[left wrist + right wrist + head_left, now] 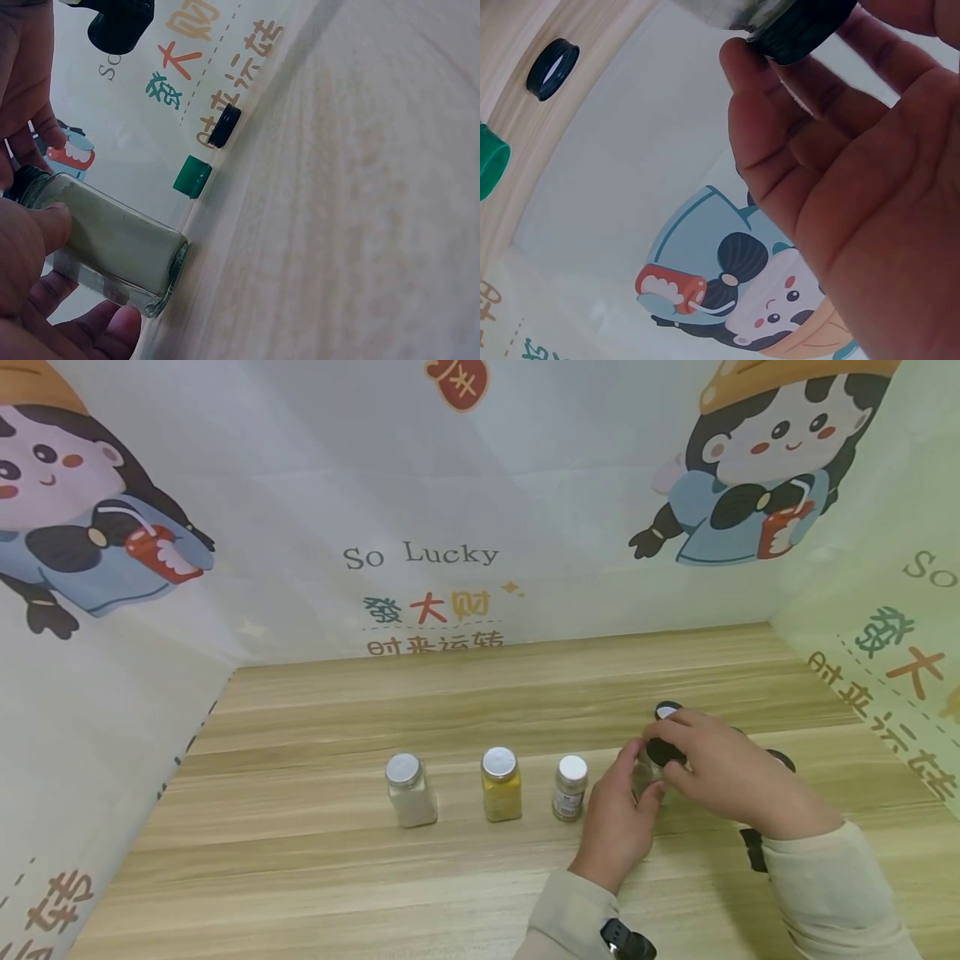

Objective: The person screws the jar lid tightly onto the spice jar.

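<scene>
My left hand [615, 818] grips a clear square glass jar [112, 232] with pale contents, fingers and thumb around its sides. The jar's base is right at the wooden tabletop in the left wrist view. From above, my right hand [720, 768] pinches a black lid [802, 30] at the jar's mouth. Just left of my left hand stands a small bottle [570, 802] with a white cap and a label. Farther left are a jar of yellow contents [502, 797] and a jar of pale contents [414, 802], both with silvery lids.
A loose black lid [667, 709] lies beyond my right hand, with a green cap [193, 176] near it. Another dark lid [782, 759] lies to the right, partly behind my right hand. Printed cloth walls [300, 527] border the wooden table [300, 860] at the back and both sides.
</scene>
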